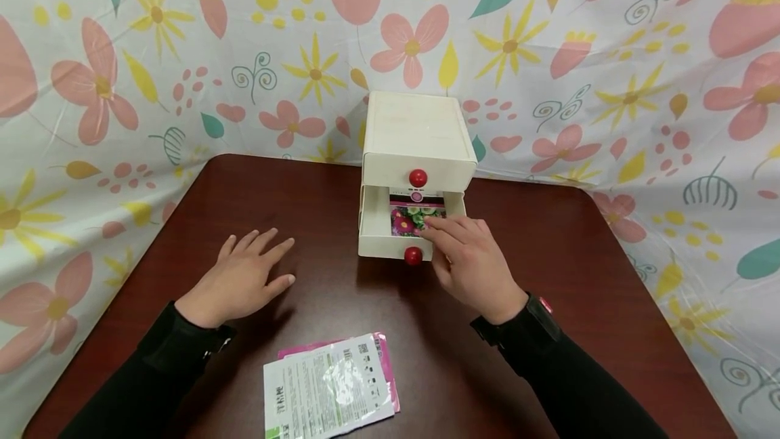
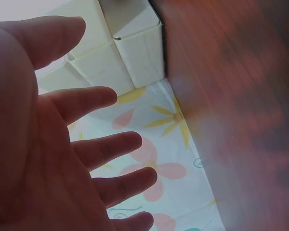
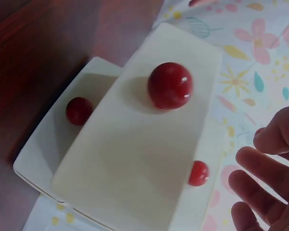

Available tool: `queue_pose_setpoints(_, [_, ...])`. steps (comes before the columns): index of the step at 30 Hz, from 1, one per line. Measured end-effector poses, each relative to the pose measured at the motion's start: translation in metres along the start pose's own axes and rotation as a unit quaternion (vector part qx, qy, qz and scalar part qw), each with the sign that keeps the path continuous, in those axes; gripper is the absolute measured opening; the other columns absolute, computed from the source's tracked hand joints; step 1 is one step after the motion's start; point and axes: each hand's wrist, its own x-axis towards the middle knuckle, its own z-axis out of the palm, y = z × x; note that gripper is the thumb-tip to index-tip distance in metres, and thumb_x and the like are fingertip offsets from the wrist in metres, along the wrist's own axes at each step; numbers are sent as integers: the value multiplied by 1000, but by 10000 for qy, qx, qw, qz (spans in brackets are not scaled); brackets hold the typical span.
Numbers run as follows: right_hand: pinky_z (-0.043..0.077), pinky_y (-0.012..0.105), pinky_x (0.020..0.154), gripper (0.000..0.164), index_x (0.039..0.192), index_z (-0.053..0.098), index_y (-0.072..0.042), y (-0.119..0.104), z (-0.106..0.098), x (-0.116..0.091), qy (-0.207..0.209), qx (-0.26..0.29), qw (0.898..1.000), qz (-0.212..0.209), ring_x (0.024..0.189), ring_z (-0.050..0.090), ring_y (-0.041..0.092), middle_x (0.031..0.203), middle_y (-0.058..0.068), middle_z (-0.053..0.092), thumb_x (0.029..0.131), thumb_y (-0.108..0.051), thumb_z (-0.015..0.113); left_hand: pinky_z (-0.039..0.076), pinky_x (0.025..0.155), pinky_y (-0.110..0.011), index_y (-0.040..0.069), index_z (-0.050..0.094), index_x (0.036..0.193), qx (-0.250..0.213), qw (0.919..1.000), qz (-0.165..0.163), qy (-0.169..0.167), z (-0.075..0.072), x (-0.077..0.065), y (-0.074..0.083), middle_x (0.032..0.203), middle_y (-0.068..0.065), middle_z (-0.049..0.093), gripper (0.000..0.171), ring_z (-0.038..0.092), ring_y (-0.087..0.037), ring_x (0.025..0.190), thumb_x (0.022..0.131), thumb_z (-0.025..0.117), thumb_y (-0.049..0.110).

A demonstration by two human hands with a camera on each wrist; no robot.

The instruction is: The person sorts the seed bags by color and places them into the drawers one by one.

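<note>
A small white cabinet point(image 1: 420, 126) with red knobs stands at the far side of the table. One drawer point(image 1: 385, 246) below the top one is pulled out, and a packet with a flower picture point(image 1: 403, 222) lies inside it. My right hand point(image 1: 472, 259) hovers at the drawer's front right corner, its fingertips overlapping the packet in the head view. Loosely bent, spread fingers point(image 3: 255, 192) hold nothing in the right wrist view. Over the table left of the cabinet, my left hand point(image 1: 240, 276) has its fingers spread and holds nothing.
Two flat packets, a white printed one point(image 1: 329, 388) over a pink one point(image 1: 390, 374), lie at the table's near side. A flowered cloth point(image 1: 414, 32) hangs behind the dark wooden table point(image 1: 292, 195). A lower red knob point(image 3: 79, 111) shows beneath the pulled-out drawer.
</note>
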Motion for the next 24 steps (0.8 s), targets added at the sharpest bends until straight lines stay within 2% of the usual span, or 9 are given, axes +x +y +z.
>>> queue_pose_setpoints(4, [44,39,70,23,106,75,-2,-6,-7,-2,165,174,9996,-160,93,60,27,106,11,68,83,-3,69,15,107,-71,11,46,151,-30,10000,85,-1,0,-1,3,153,-24,36,65,29,-49,139,98,62,45])
queue_pose_setpoints(9, [49,33,66,20,105,75,-4,-15,-16,-5,-71,478,9981,-374,80,54,20,96,6,61,87,-6,67,17,105,-72,11,46,151,-59,9999,143,14,-1,-3,7,153,-24,35,67,29,-49,139,96,64,46])
queue_pose_setpoints(13, [54,31,67,17,104,74,-6,-20,-20,-6,-270,681,9956,-578,79,56,17,96,4,61,88,-6,68,19,105,-72,11,46,151,-35,9998,199,-1,0,-4,9,153,-24,35,69,29,-49,139,94,68,44])
queue_pose_setpoints(19, [53,27,64,14,102,73,-7,-23,-18,-10,-555,781,9919,-840,75,55,13,93,0,62,89,-7,68,22,104,-72,12,47,150,9,9996,235,-152,9,-8,9,153,-24,35,79,31,-50,138,84,80,39])
queue_pose_setpoints(24, [52,27,62,14,101,73,-8,-23,-20,-10,-545,733,9914,-933,72,55,12,92,-1,62,88,-7,68,24,101,-74,12,47,150,-31,9995,239,-224,15,-10,9,154,-24,35,83,31,-50,137,80,84,38])
